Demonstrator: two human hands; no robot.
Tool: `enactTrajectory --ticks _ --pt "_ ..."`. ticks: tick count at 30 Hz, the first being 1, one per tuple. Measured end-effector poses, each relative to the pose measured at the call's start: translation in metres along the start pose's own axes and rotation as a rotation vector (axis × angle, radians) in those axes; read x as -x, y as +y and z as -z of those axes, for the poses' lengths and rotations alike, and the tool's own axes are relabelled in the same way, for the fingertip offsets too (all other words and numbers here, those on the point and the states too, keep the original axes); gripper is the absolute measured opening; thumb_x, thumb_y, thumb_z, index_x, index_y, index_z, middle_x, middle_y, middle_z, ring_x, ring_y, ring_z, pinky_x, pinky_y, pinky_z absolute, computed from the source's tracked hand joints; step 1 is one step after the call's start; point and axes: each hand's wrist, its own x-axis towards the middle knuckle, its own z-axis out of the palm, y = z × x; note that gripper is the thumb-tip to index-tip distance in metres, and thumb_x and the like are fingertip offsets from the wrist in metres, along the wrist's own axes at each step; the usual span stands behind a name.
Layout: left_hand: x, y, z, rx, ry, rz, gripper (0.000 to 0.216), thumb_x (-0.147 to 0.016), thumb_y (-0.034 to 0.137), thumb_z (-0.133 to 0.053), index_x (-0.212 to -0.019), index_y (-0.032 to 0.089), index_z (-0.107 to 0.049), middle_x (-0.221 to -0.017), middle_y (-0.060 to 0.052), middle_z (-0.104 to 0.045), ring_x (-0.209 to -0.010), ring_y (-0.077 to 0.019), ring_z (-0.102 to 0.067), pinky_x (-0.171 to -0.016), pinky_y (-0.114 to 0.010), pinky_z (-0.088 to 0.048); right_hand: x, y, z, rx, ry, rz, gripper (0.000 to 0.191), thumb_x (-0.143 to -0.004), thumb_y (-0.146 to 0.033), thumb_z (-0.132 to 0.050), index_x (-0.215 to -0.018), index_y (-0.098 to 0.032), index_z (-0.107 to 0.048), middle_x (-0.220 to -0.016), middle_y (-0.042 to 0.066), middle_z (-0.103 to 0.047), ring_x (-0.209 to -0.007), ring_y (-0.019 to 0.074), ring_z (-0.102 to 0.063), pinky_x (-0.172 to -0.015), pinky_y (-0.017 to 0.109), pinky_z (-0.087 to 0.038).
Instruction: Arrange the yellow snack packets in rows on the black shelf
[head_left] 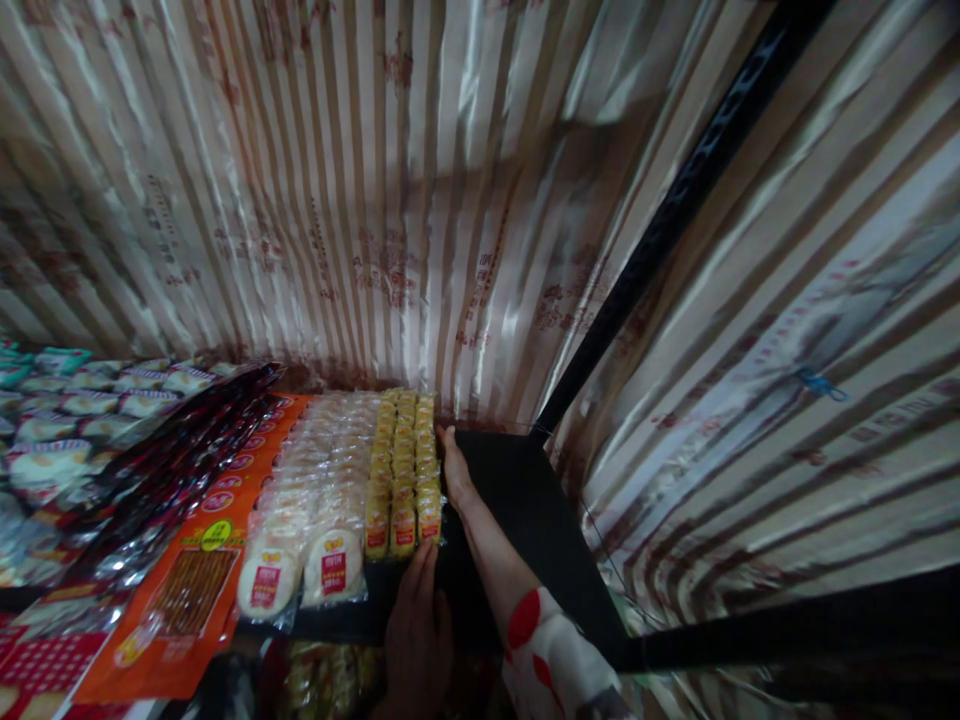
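Yellow wrapped snack packs (403, 470) stand in three narrow rows on the black shelf (510, 500). My right hand (454, 468) lies flat along the right side of these rows, near their back end, with the fingers stretched out. At the front end, my left hand (421, 625) points its straight fingertips at the rightmost yellow row and seems to touch it. Neither hand is wrapped round anything. To the left are two rows of round white crackers (334, 565) in clear wrappers with red labels.
An orange snack bag (169, 600), dark shiny packets (202, 455) and white packets (90, 402) fill the shelf's left side. A black post (637, 270) rises at the back right corner. Striped printed sheeting (375, 180) hangs behind. More yellow packs (330, 675) sit below.
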Motion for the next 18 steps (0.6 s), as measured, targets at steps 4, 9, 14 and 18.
enactTrajectory --ticks 4,9,14,18 --pt "0.001 -0.002 -0.002 0.024 -0.016 0.014 0.045 -0.086 0.016 -0.035 -0.130 0.018 -0.044 -0.134 -0.007 -0.048 -0.123 -0.0163 -0.044 -0.103 -0.032 -0.040 -0.015 0.001 -0.002 -0.024 0.028 -0.014 0.069 -0.075 -0.070 -0.039 -0.114 -0.017 -0.061 -0.116 0.005 -0.062 -0.119 0.0216 -0.048 -0.100 0.034 -0.037" --pt "-0.001 -0.002 -0.001 -0.004 -0.020 0.013 0.044 -0.086 0.016 -0.035 -0.128 0.017 -0.046 -0.132 -0.008 -0.050 -0.122 -0.0175 -0.046 -0.101 -0.033 -0.043 -0.035 0.006 -0.007 -0.074 -0.012 -0.113 0.071 -0.074 -0.072 -0.036 -0.104 -0.015 -0.066 -0.095 0.007 -0.071 -0.100 0.0223 -0.061 -0.092 0.036 -0.045" --pt "-0.003 0.001 0.001 -0.054 -0.005 -0.007 0.043 -0.086 0.014 -0.034 -0.126 0.015 -0.048 -0.130 -0.008 -0.052 -0.120 -0.0158 -0.047 -0.099 -0.030 -0.044 -0.042 0.007 -0.005 -0.038 -0.096 -0.211 0.066 -0.074 -0.071 -0.039 -0.098 -0.016 -0.067 -0.087 0.006 -0.071 -0.092 0.0214 -0.064 -0.087 0.036 -0.048" --pt "-0.003 0.004 0.004 -0.068 0.011 -0.026 0.043 -0.086 0.013 -0.034 -0.127 0.016 -0.046 -0.130 -0.008 -0.052 -0.121 -0.0149 -0.047 -0.099 -0.030 -0.044 -0.040 0.005 -0.002 -0.081 -0.087 -0.117 0.061 -0.078 -0.068 -0.037 -0.100 -0.020 -0.066 -0.100 0.004 -0.069 -0.102 0.0202 -0.060 -0.091 0.034 -0.046"
